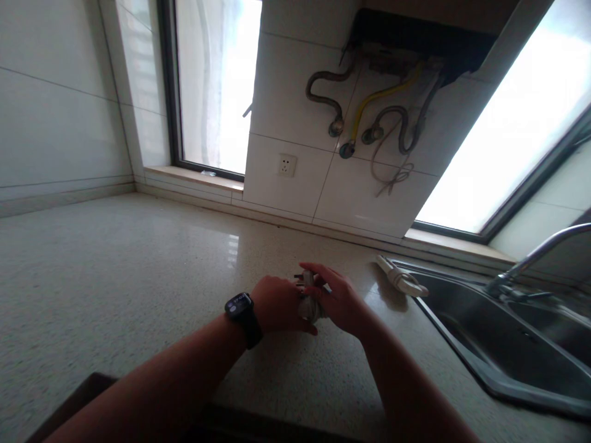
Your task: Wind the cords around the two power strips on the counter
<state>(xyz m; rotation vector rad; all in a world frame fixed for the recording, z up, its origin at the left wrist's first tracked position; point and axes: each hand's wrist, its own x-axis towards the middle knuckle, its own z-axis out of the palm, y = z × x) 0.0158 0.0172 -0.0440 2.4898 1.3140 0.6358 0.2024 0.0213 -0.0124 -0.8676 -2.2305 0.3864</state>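
Between my two hands, above the countertop (152, 264), is a bundled white power cord (312, 309) with its plug (308, 279). The plug's metal prongs point to the left. My left hand (279, 306), with a black watch on its wrist, is closed round the bundle from the left, and its fingers are partly hidden behind it. From the right, my right hand (340, 298) grips the plug and cord between its thumb and fingers. A white power strip (399, 278) with cord wound about it lies to the right, overlapping the sink's edge.
A steel sink (480, 384) with a faucet (540, 249) takes up the right side. On the tiled wall sit a socket (287, 165) and several hoses under a dark wall unit (415, 40). Windows stand left and right, and a small clear scrap (208, 173) lies on the left sill.
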